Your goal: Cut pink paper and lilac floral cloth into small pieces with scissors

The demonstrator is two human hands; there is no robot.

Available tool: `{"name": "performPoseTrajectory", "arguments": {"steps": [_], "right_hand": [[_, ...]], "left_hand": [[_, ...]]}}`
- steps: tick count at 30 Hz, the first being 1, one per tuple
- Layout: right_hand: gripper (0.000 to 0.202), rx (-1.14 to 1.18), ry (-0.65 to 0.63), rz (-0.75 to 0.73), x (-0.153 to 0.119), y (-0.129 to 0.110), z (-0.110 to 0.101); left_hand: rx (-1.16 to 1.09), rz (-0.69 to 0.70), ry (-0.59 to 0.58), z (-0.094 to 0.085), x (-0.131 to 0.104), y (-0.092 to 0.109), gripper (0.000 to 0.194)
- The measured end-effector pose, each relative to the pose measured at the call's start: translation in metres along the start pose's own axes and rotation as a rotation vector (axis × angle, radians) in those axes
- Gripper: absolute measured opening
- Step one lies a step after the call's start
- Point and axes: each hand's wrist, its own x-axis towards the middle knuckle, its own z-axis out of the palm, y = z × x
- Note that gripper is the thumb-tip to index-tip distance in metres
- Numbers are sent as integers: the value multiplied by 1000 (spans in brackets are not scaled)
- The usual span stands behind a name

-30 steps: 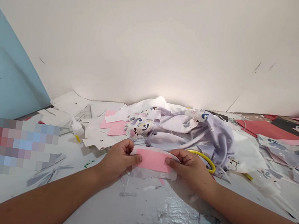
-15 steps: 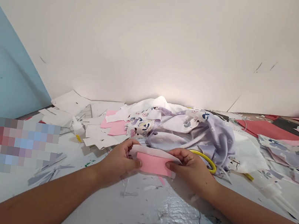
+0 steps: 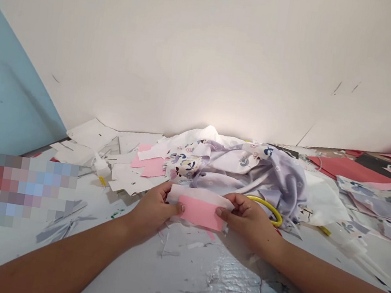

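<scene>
Between my two hands, above the table, a pink rectangular piece (image 3: 200, 213) lies against a larger white sheet (image 3: 204, 196). My left hand (image 3: 157, 207) pinches their left edge, thumb on the pink piece's corner. The right edge is pinched by my right hand (image 3: 248, 220), its thumb also on the pink piece. Just behind the hands is a heap of lilac and floral fabric (image 3: 244, 166). Yellow scissor handles (image 3: 269, 209) show beside my right hand, partly covered by it.
A white panel (image 3: 193, 63) stands upright behind the table (image 3: 146, 276). White paper pieces (image 3: 132, 178) and a glue bottle (image 3: 102, 167) lie at left. Another bottle (image 3: 354, 248), red sheets (image 3: 350, 169) and patterned scraps (image 3: 374, 200) are at right.
The white sheet and pink piece have tilted slightly, so more of the white sheet shows above the pink. Both hands have shifted a little left and keep their hold.
</scene>
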Motion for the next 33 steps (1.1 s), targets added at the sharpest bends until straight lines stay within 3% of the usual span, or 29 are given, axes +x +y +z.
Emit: {"name": "performPoseTrajectory", "arguments": {"steps": [27, 33], "right_hand": [[17, -5, 54, 8, -2, -2, -1], [27, -29, 92, 37, -3, -4, 0]], "left_hand": [[2, 30, 67, 6, -1, 7, 17], [39, 43, 111, 2, 4, 0, 32]]}}
